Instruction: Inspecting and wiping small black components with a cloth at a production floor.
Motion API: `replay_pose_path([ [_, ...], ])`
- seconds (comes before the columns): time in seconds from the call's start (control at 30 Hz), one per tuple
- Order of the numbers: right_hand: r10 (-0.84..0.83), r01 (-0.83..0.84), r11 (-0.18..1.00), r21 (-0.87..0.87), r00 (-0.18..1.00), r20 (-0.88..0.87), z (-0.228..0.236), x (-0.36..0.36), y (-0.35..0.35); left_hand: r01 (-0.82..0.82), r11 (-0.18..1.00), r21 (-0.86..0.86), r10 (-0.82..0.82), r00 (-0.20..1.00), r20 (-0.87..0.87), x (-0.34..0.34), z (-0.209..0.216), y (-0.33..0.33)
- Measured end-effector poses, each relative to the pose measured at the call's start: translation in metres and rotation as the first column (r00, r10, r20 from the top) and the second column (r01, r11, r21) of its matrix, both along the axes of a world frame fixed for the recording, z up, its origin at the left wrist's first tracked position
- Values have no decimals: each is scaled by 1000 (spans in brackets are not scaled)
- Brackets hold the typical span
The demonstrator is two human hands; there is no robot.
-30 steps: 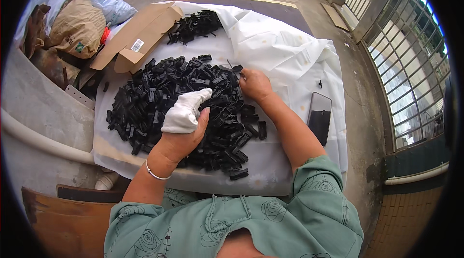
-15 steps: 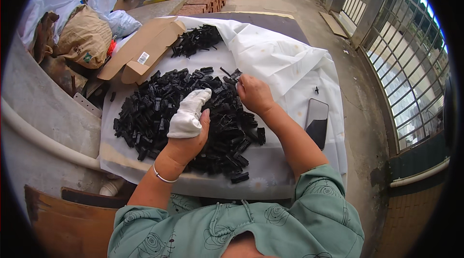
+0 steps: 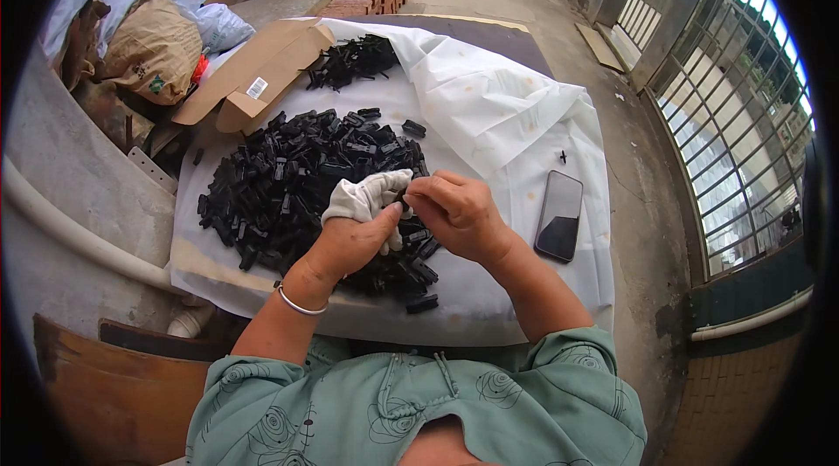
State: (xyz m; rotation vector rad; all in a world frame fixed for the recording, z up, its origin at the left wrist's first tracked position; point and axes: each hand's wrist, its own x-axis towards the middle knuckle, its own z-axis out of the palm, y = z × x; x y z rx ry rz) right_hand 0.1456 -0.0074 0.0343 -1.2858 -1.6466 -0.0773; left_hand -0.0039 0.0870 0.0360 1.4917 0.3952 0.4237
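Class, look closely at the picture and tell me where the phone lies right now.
In the head view, the phone lies toward the right side of the white sheet, right of the right hand and just below a small black piece.

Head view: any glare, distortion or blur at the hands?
Head view: daylight washes out beyond the metal grille; head view: the pipe looks bowed, corners black; head view: the black pieces blend together, and detail between the left hand and right hand is too small and dark to make out.
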Motion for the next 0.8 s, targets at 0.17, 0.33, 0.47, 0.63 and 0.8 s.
replay_pose_path([
  [0.17, 102, -101, 995, -11, 980, 169, 5, -7, -2, 147, 976, -163, -153, 988, -21, -1, 1, 6],
  [0.33, 214, -204, 977, -67, 941, 261, 14, -16, -8, 116, 949, -292, -139, 988, -59, -3, 3, 3],
  [0.47, 89, -100, 981, 165, 994, 67, -7, -13, 0, 88, 994, -66, -95, 989, -114, 1, 7, 3],
  [0.63, -92, 95, 995, 27, 990, -105, -15, -15, 1, 89, 995, -38, -91, 995, -51, -3, 0, 1],
  [0.8, -111, 93, 993, -67, 918, -380, -12, -11, 5, -3, 1000, -8, 4, 993, 115, 4, -6, -9],
])
